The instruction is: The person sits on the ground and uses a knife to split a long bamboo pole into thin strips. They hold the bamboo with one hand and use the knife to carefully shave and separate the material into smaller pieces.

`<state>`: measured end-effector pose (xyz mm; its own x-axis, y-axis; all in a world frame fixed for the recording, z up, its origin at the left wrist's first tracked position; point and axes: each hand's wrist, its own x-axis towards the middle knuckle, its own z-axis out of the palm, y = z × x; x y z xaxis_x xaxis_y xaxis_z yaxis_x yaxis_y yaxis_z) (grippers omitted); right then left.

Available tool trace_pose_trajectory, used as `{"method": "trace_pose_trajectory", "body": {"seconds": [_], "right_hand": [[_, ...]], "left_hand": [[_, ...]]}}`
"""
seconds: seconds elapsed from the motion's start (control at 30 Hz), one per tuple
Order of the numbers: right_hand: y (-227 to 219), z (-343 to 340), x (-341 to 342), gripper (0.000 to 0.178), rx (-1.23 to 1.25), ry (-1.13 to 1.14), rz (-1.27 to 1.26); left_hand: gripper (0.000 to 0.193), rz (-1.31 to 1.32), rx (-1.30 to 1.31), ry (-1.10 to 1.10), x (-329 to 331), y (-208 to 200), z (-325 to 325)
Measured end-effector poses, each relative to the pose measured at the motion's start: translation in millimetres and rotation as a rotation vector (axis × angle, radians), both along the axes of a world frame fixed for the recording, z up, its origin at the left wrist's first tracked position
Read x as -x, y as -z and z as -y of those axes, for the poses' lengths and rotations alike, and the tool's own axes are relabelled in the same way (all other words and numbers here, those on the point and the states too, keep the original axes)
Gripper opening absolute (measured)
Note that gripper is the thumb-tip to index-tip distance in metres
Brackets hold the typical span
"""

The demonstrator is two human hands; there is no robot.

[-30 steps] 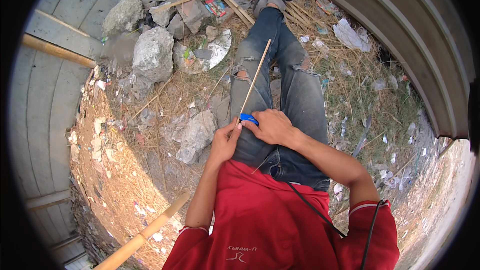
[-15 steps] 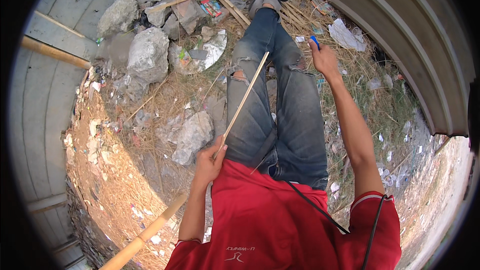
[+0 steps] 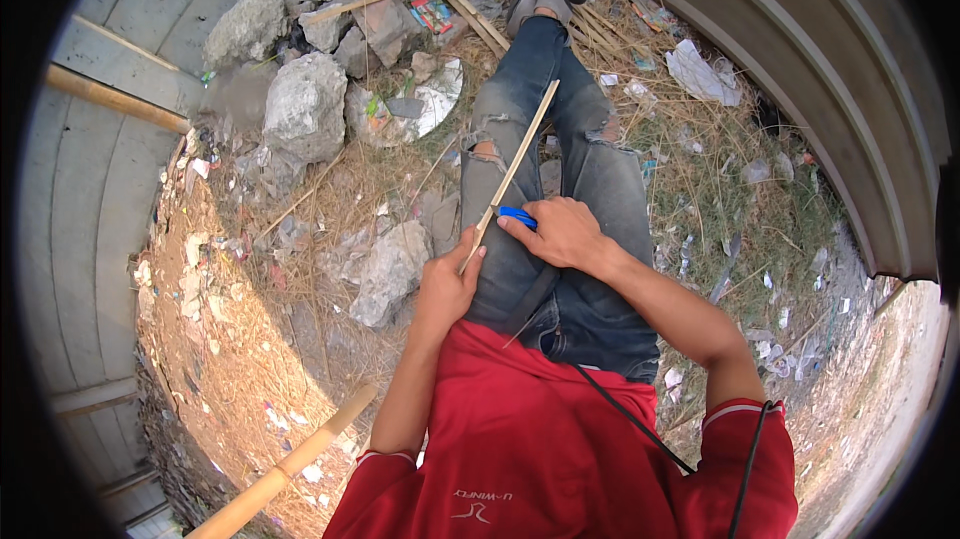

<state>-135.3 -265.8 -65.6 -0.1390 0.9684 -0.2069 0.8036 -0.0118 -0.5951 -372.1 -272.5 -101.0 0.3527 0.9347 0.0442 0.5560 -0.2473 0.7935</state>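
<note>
My left hand (image 3: 445, 286) is closed around the lower end of a thin, pale bamboo strip (image 3: 526, 144). The strip slants up and to the right above my outstretched legs in torn jeans (image 3: 600, 189). A small cutter knife with a blue handle (image 3: 517, 217) is gripped in my right hand (image 3: 567, 232), just above the left one. Its dark tip meets the strip, or lies right beside it; the blade is too small to make out.
Rough grey rocks (image 3: 307, 107) lie to the left, with a broken white disc (image 3: 435, 99) near them. More bamboo strips (image 3: 465, 9) are heaped by my feet. A thick bamboo pole (image 3: 290, 464) juts in at lower left. Corrugated metal (image 3: 800, 59) curves along the right.
My right hand has swung in from the far right with the blue cutter knife, down to the strip just above my left hand. The left hand keeps hold of the strip.
</note>
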Motion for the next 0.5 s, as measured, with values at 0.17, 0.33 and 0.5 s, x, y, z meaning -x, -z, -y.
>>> {"method": "trace_pose_trajectory", "body": {"seconds": [0.17,0.33,0.5], "right_hand": [[13,10,17,0.061,-0.033,-0.012,0.037],[13,6,17,0.061,-0.184,-0.010,0.100],[17,-42,-39,0.062,-0.287,0.330,0.210]], "left_hand": [[0.039,-0.061,0.030,0.001,-12,-9,-3],[0.039,-0.070,0.117,-0.047,-6,-12,3],[0.038,-0.154,0.244,-0.041,13,-41,15]]}}
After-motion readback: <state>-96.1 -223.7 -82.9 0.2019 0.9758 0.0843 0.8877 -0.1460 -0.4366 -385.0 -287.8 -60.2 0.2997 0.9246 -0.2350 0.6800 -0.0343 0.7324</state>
